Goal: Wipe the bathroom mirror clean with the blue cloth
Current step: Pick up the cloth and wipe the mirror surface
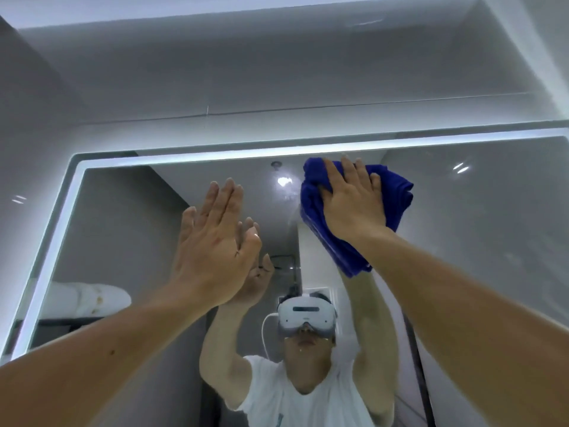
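Note:
The bathroom mirror (480,229) fills the lower part of the view, edged by a lit white strip. A crumpled blue cloth (397,195) lies against the glass just under the top edge, right of centre. My right hand (351,201) presses flat on the cloth with straight, spread fingers. My left hand (215,241) is raised at the glass left of the cloth, fingers straight and together, holding nothing; its reflection meets it. Part of the cloth is hidden under my right hand.
The lit strip (215,154) runs along the mirror's top and left sides, with grey wall and ceiling above. In the mirror I see a person in a white shirt with a headset (304,315), rolled white towels (89,298) on a shelf and a ceiling lamp (283,181).

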Action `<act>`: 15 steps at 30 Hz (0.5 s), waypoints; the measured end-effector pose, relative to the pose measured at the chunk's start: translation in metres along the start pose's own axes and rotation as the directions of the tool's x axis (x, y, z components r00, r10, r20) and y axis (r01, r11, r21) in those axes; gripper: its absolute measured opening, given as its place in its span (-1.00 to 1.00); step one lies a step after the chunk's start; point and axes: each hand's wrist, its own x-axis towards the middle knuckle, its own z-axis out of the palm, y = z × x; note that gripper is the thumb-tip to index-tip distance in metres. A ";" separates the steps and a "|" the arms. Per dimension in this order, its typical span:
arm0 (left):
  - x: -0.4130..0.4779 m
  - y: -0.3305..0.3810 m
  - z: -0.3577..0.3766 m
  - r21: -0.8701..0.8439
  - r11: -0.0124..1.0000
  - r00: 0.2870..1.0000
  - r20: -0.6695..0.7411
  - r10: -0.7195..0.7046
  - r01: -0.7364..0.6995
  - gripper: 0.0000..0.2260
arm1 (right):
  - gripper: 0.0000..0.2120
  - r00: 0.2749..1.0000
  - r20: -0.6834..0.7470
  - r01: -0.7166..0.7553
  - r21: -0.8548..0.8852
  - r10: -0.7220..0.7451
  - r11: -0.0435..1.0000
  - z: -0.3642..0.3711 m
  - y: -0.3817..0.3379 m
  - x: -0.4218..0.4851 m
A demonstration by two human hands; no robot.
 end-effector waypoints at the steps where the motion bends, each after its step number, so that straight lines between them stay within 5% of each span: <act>1: 0.004 -0.004 0.001 -0.004 1.000 1.000 -0.006 0.008 -0.008 -0.35 | -0.48 1.000 -0.002 -0.003 -0.001 0.003 1.000 0.001 -0.011 0.012; 6: 0.024 -0.016 0.008 -0.012 1.000 0.998 -0.064 0.011 -0.012 -0.35 | -0.50 0.989 -0.008 0.146 0.004 -0.146 0.989 0.012 -0.059 0.032; 12: 0.035 -0.013 0.010 -0.038 0.999 0.996 -0.088 0.020 -0.024 -0.31 | -0.49 0.900 0.062 0.428 0.063 -0.431 0.902 0.019 -0.041 -0.057; 15: 0.036 -0.009 0.011 -0.051 0.998 0.996 -0.080 0.026 -0.030 -0.33 | -0.50 0.921 0.075 0.383 0.016 -0.383 0.924 0.010 -0.002 -0.055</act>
